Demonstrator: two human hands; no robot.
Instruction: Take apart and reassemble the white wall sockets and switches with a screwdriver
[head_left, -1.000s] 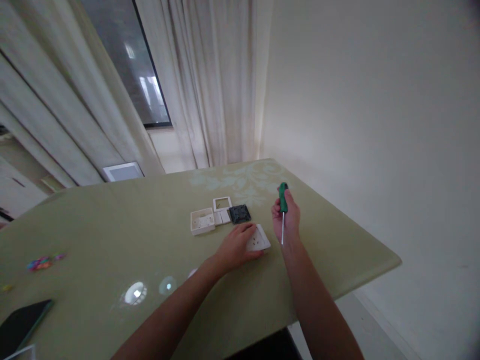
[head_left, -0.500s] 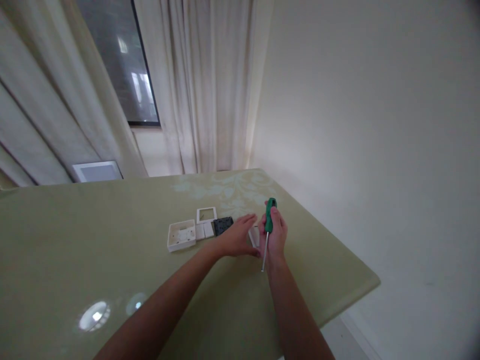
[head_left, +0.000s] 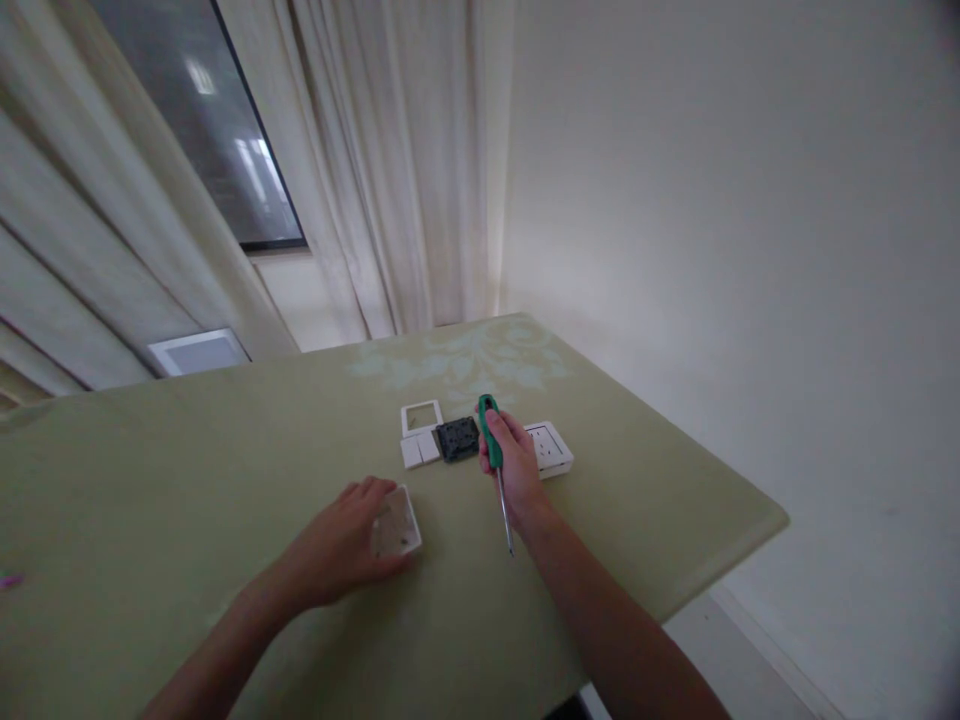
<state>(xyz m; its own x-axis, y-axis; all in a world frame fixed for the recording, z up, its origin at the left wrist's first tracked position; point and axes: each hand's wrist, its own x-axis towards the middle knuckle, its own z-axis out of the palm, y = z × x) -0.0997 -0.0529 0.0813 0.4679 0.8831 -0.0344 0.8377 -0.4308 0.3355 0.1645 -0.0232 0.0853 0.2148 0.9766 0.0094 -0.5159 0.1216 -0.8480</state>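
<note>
My left hand (head_left: 346, 540) grips a white switch back box (head_left: 405, 518) by its sides, thumb at the near edge and fingers at the far edge. My right hand (head_left: 517, 462) is closed around the green handle of a screwdriver (head_left: 491, 432), whose metal shaft points back toward me. Just right of that hand lies a white wall socket (head_left: 551, 450), partly hidden by it. To its left is a black switch module (head_left: 457, 438). Beside the module are a white rocker plate (head_left: 420, 449) in two halves and a white square frame (head_left: 421, 417).
The parts lie on a table with a pale green cover (head_left: 225, 480). Its right edge runs near a white wall (head_left: 675, 250). Curtains (head_left: 390, 180) and a window (head_left: 217, 120) stand behind, with a white-framed panel (head_left: 199, 352) at the far edge.
My left hand has moved left and toward me, taking hold of the back box and drawing it away from the other parts. The right hand with the screwdriver has shifted left, uncovering the socket.
</note>
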